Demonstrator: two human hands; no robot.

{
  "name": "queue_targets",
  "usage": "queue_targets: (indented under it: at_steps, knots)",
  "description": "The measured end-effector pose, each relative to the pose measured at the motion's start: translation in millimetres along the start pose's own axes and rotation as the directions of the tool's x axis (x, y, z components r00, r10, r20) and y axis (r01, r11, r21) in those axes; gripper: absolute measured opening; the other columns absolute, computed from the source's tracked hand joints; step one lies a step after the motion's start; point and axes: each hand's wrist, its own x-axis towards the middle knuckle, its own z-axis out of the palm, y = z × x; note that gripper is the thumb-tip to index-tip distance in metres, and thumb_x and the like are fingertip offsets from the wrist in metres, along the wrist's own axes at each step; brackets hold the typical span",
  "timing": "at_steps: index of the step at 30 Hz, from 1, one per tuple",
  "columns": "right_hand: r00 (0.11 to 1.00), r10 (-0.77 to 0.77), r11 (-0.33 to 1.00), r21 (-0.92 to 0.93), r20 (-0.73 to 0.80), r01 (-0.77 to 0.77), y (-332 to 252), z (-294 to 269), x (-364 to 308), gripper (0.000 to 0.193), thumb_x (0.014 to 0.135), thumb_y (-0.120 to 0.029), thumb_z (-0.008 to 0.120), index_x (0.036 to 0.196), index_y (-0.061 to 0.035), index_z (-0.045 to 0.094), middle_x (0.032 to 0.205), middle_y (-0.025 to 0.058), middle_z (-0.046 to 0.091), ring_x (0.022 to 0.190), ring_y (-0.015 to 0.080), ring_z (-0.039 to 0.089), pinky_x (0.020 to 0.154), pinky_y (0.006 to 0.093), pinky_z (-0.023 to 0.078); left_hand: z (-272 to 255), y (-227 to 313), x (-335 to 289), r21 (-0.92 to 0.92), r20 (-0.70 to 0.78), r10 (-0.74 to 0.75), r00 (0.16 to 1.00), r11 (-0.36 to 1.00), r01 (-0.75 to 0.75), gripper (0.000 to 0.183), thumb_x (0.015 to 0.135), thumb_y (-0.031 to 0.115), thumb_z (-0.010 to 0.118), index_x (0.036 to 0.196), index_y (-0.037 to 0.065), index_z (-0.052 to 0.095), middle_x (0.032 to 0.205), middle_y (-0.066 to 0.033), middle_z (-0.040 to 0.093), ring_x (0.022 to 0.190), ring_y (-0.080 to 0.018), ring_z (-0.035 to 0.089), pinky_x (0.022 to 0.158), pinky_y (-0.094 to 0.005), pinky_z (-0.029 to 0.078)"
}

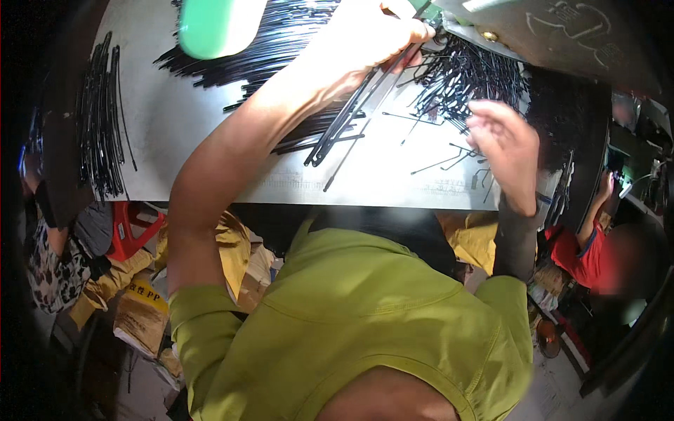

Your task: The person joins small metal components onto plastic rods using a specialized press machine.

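Observation:
My left hand [390, 35] is at the far middle of the table, closed around a few long thin black rods [342, 128]. Their lower ends slant down toward the table's near edge. The upper ends meet the dark front of a machine [554, 35], and the exact contact is hidden by my fingers. To the right, my right hand [507, 144] hovers beside a heap of short bent black rods [467, 77]. Its fingers are loosely curled and slightly blurred, with nothing visible in them. Several loose bent rods [456, 156] lie just left of it.
A thick layer of long black rods [232, 67] covers the far left, under a green and white object [210, 31]. Another bundle [103, 119] lies along the table's left side. Paper sacks [144, 312] and a red stool [130, 228] stand below. Other people [583, 256] sit at both sides.

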Motion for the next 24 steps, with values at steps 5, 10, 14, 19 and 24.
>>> queue_targets:
  at_steps: [5,10,14,19,24]
  knots:
    - [0.984,-0.138,0.924,-0.344,0.108,0.168,4,7,-36,0.046,0.071,0.002,0.07,0.115,-0.0084,0.062,0.094,0.0075,0.06,0.069,0.0123,0.059,0.058,0.023,0.047,7,-9,5,-0.07,-0.042,-0.05,0.998,0.996,0.047,0.005,0.084,0.006,0.058,0.08,0.003,0.061,0.061,-0.002,0.054,0.051,-0.0084,0.046,0.045,-0.0219,0.036]
    - [0.899,-0.434,0.761,-0.512,0.055,0.399,38,27,-21,0.021,0.071,-0.003,0.071,0.091,-0.006,0.068,0.086,0.006,0.058,0.064,0.0177,0.06,0.055,0.027,0.048,-50,-18,-38,-0.379,0.075,0.195,0.978,0.913,-0.153,0.022,0.086,0.016,0.062,0.103,0.001,0.062,0.082,-0.0081,0.066,0.068,-0.0086,0.061,0.051,-0.018,0.043]
    - [0.777,-0.623,0.616,-0.554,0.092,0.559,32,47,17,0.012,0.07,-0.003,0.069,0.08,-0.0039,0.063,0.082,0.0063,0.057,0.064,0.0208,0.06,0.053,0.0292,0.049,-119,30,-93,0.654,-0.335,0.277,0.901,0.757,0.011,0.024,0.087,0.02,0.062,0.104,0.003,0.061,0.083,-0.008,0.065,0.068,-0.0148,0.058,0.066,-0.0228,0.046]
    - [0.785,-0.616,0.594,-0.617,0.063,0.515,37,45,35,0.009,0.073,-0.004,0.065,0.078,-0.0032,0.058,0.079,0.0078,0.054,0.06,0.0213,0.059,0.052,0.0293,0.049,-103,19,-119,0.968,-0.04,0.71,0.703,-0.147,0.203,0.025,0.079,0.014,0.067,0.101,0.002,0.06,0.083,-0.0083,0.063,0.077,-0.0226,0.059,0.071,-0.0327,0.046]
    - [0.915,-0.401,0.818,-0.433,0.043,0.379,10,39,25,0.016,0.076,0.0,0.065,0.091,-0.001,0.061,0.087,0.008,0.058,0.062,0.0149,0.059,0.052,0.0255,0.05,-34,-31,-148,0.858,-0.028,0.417,0.908,0.477,-0.193,0.014,0.072,0.007,0.072,0.078,0.006,0.059,0.086,-0.0076,0.057,0.081,-0.026,0.052,0.07,-0.0373,0.04]
